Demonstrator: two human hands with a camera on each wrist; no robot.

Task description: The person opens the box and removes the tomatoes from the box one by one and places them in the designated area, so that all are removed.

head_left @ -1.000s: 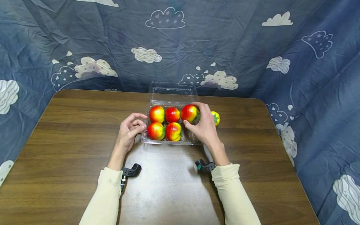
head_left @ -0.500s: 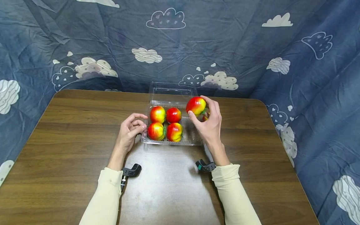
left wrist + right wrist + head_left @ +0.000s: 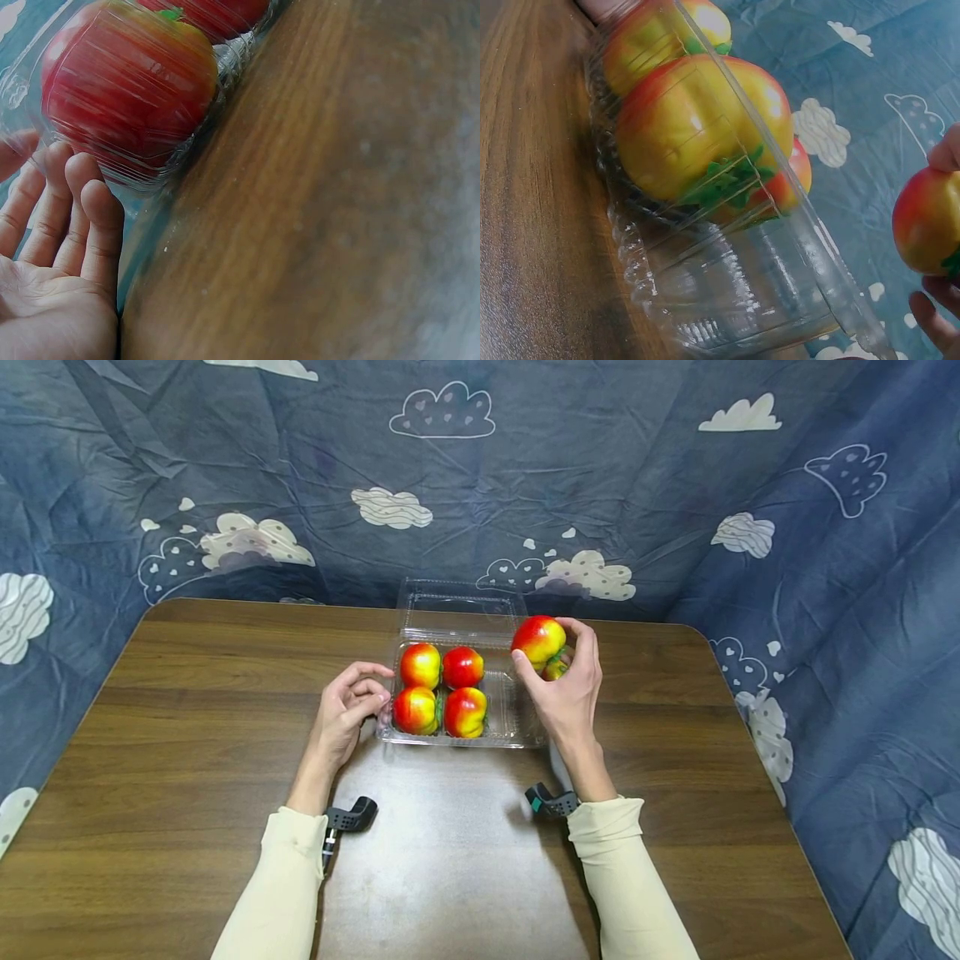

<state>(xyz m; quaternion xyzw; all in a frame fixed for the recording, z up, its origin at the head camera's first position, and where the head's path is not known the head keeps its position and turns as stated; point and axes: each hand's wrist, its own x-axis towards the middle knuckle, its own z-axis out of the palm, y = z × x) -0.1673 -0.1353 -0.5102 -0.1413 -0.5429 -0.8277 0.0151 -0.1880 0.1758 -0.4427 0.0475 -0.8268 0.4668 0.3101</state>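
Wood-grain counter (image 3: 720, 793), brown, rounded far corners, spreads below left grip (image 3: 347, 712) and right grip (image 3: 567, 693). Wrinkled blue cloth (image 3: 600, 468) hangs beyond both grips, past counter's far edge, also down the side to right of right grip. White cloud prints (image 3: 392, 507), small hearts (image 3: 185, 504) on it. Pale glare (image 3: 427, 843) on counter, nearer the viewer than the grips.
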